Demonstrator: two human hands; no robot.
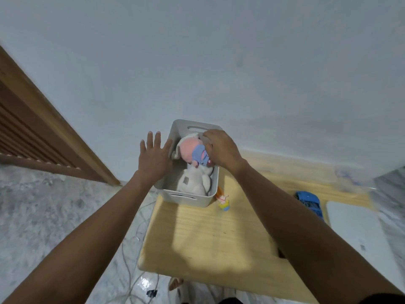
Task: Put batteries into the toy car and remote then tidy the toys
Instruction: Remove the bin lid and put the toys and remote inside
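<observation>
The soft pink-and-blue plush toy (195,152) sits half hidden under the right hand (221,150), whose fingers curl around it inside the pale grey plastic bin (190,199), above a white plush toy (194,182). The left hand (154,157) is spread flat, fingers released, against the bin's left wall. Right of the right forearm, the glossy blue toy car (310,201) lies blurred on the light wooden table (208,238), a small yellow-and-orange figure (223,201) beside the bin.
</observation>
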